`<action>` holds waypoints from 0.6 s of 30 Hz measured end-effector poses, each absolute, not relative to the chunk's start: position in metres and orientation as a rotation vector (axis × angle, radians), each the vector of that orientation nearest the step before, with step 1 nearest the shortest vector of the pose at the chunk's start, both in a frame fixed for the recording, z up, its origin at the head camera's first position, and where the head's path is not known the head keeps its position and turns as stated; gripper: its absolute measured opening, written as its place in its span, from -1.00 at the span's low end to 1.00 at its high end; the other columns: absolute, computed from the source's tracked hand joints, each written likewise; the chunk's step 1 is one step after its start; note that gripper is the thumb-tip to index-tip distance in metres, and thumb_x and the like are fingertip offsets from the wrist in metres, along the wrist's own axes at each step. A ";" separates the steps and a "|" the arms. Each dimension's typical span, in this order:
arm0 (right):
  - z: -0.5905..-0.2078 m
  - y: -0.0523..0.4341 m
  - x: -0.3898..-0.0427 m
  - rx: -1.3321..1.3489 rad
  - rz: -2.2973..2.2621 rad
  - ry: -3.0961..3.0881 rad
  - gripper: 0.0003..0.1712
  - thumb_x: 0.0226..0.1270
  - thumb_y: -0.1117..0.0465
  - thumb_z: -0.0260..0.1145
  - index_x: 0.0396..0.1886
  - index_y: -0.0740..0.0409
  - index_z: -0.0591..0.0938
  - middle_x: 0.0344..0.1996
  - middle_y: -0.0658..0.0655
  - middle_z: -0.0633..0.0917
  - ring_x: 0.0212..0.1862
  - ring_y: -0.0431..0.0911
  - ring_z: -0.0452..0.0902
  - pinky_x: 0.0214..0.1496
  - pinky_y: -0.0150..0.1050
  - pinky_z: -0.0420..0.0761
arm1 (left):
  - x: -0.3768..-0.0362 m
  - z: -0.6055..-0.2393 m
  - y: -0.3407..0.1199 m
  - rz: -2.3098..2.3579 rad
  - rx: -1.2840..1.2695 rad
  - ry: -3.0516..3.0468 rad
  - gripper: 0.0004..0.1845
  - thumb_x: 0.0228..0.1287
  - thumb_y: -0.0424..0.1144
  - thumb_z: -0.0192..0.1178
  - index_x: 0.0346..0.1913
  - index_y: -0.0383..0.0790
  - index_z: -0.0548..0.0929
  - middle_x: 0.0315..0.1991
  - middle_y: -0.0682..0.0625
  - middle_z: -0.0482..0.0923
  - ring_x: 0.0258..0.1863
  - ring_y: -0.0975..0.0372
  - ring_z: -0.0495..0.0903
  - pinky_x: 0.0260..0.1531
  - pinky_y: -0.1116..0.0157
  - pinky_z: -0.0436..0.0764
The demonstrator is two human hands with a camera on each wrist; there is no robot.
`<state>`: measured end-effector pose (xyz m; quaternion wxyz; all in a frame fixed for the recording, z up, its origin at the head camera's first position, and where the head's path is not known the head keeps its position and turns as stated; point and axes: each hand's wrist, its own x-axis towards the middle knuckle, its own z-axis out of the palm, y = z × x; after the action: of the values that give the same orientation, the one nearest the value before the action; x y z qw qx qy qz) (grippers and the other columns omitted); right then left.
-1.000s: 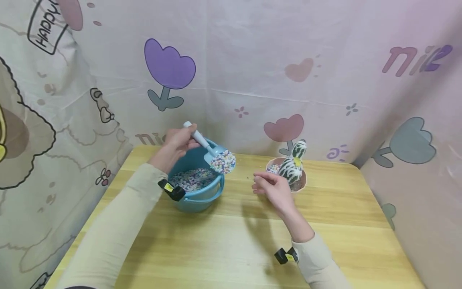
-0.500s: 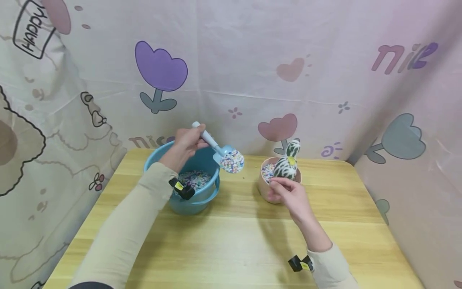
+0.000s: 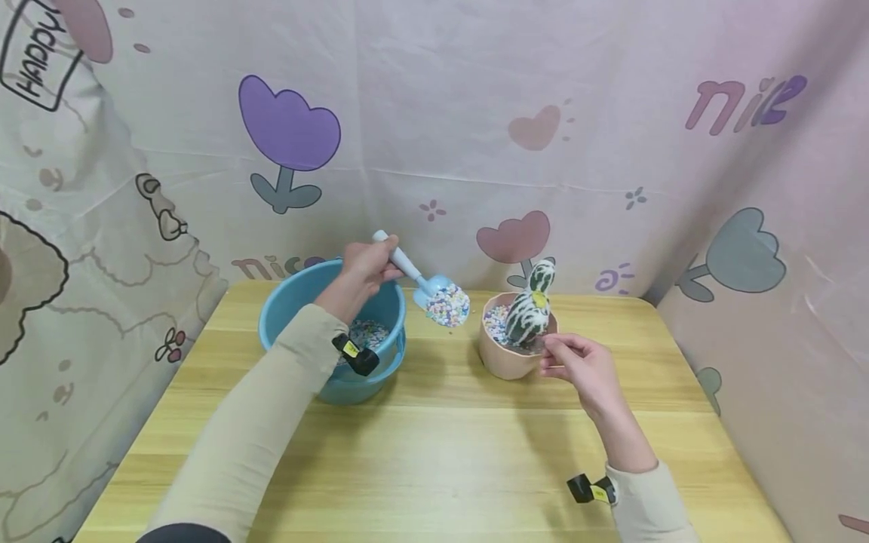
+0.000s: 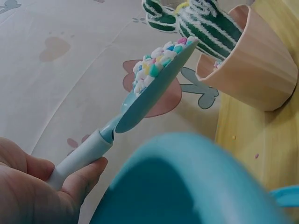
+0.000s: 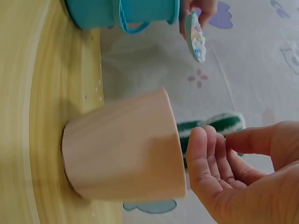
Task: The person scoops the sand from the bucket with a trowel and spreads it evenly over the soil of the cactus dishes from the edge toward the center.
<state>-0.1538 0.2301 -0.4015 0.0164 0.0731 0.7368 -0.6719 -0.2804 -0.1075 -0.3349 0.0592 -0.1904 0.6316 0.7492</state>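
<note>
My left hand (image 3: 369, 264) grips the pale handle of a blue scoop (image 3: 441, 298) heaped with coloured beads (image 3: 449, 306). The scoop hangs between the blue bucket (image 3: 299, 302) and the pink pot (image 3: 502, 360), close to the pot's left rim. In the left wrist view the scoop (image 4: 154, 93) tilts up toward the pot (image 4: 252, 60). A green-and-white striped plush cactus (image 3: 528, 313) stands in the pot among beads. My right hand (image 3: 577, 363) sits at the pot's right rim with its fingers loosely curled. In the right wrist view the right hand (image 5: 233, 172) holds nothing beside the pot (image 5: 126, 149).
The bucket holds more coloured beads (image 3: 366, 332) and stands at the back left of the wooden table (image 3: 441, 452). A few stray beads lie on the table near the pot. Printed cloth walls (image 3: 434, 136) close in the back and both sides.
My left hand carried the loaded scoop rightward from over the bucket toward the pot. My right hand moved from the pot's front left to its right rim.
</note>
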 end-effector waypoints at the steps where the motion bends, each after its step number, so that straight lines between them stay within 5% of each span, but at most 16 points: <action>1: -0.401 0.233 -0.155 0.241 -2.090 2.297 -0.66 0.59 0.29 0.27 0.08 0.57 0.60 -0.40 0.00 0.74 -0.34 -0.19 0.74 -0.18 -0.27 0.87 | -0.281 -0.335 -0.105 2.274 -0.566 1.907 -0.39 0.63 -0.14 0.15 0.54 -0.41 0.32 0.40 -0.39 0.51 0.27 -0.07 0.67 0.16 0.17 0.77; 18: -0.414 0.258 -0.179 0.416 -2.082 2.397 -0.55 0.57 0.27 0.29 0.25 0.54 0.53 -0.30 -0.13 0.75 -0.28 -0.27 0.71 -0.17 -0.35 0.84 | -0.285 -0.336 -0.070 2.261 -0.507 1.899 -0.40 0.62 -0.19 0.16 0.51 -0.46 0.32 0.42 -0.41 0.46 0.32 -0.13 0.64 0.16 0.17 0.78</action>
<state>-0.1789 0.2581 -0.4135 -0.0300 0.1299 0.7482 -0.6499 -0.2850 -0.0697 -0.3361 0.0726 -0.1689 0.6321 0.7528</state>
